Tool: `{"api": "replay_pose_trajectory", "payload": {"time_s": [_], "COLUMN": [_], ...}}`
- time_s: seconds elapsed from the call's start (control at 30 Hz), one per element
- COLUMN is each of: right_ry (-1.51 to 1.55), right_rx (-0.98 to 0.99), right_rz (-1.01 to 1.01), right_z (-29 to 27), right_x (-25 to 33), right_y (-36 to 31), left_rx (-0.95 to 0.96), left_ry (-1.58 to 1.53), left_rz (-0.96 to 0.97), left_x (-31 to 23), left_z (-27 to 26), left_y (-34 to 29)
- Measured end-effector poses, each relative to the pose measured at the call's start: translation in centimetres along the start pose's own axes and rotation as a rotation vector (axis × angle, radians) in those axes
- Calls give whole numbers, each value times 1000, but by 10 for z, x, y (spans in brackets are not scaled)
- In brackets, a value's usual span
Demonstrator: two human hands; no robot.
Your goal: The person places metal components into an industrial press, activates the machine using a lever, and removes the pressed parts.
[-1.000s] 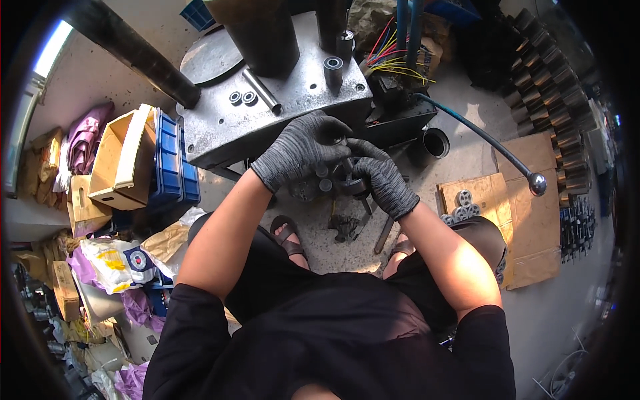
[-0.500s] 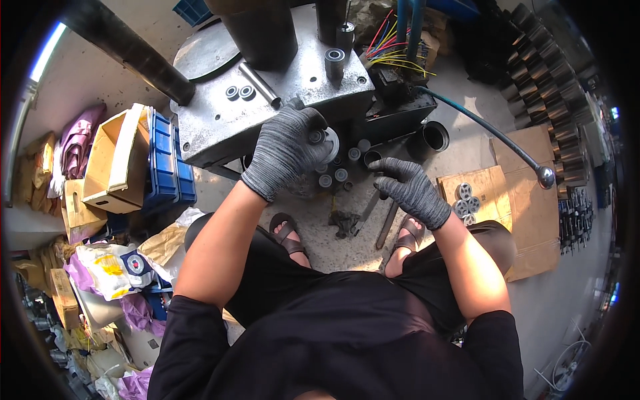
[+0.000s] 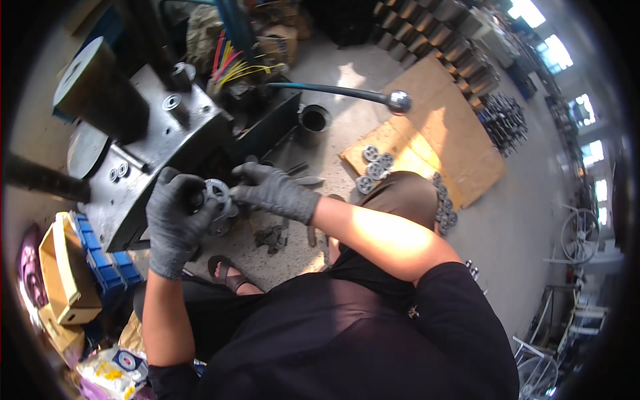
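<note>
Disc (image 3: 218, 190), gray and spoked like a small wheel, is held in mid-air between two hands in gray knit gloves. The left hand (image 3: 179, 220) curls around it from the left, thumb against its edge, with a dark round part partly hidden in its grip. The right hand (image 3: 277, 191) reaches in from the right, bent fingertips at the opposite edge; whether they grip or merely steady it, I cannot tell. Half a second ago the right hand was well apart, so the handling now appears to be two-handed. The view has also swung toward the wearer's right.

Below the hands, a sandaled foot (image 3: 230, 275) rests on the floor, near a dark clump of metal (image 3: 270, 238). Just beyond the left hand is a steel bench (image 3: 148, 148), bearing two small rings (image 3: 119, 172), a slim tube (image 3: 131, 157) and a short upright cylinder (image 3: 175, 110). Beyond the right hand, a hollow dark cylinder (image 3: 313, 119) stands on the floor, and a lever (image 3: 333, 89) ends in a shiny ball. Farther right, similar gray discs (image 3: 375, 168) lie on cardboard (image 3: 427, 127), with stacked metal tubes (image 3: 433, 43) farthest off.
</note>
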State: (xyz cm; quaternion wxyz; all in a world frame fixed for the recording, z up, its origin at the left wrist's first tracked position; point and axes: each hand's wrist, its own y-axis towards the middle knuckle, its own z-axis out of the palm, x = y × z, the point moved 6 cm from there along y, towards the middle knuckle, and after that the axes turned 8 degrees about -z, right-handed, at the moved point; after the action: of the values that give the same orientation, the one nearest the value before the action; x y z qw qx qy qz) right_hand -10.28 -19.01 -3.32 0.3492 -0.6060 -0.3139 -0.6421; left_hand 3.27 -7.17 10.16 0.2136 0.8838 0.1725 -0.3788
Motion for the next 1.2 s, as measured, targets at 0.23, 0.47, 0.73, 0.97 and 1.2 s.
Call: {"api": "replay_pose_trajectory", "payload": {"time_s": [0.23,0.47,0.73,0.97,1.2], "right_ry": [28,-22,-861,-708,-234], "right_rx": [-214,-718,-942,-1779,-2258], "right_rz": [56,-510,-413,112,213], "right_z": [-3,-97,-206,-252,-218], "right_x": [48,148,284,223,76], "right_y": [-46,-170,-473,-766,-968], "left_rx": [83,227,426,452,437], "left_ry": [-26,-495,-194,-273,-237], "left_rz": [279,304,342,182,140], "left_x": [-17,-65,-53,10,35], "left_z": [34,61,123,160,158], "left_y": [-8,4,5,13,23]}}
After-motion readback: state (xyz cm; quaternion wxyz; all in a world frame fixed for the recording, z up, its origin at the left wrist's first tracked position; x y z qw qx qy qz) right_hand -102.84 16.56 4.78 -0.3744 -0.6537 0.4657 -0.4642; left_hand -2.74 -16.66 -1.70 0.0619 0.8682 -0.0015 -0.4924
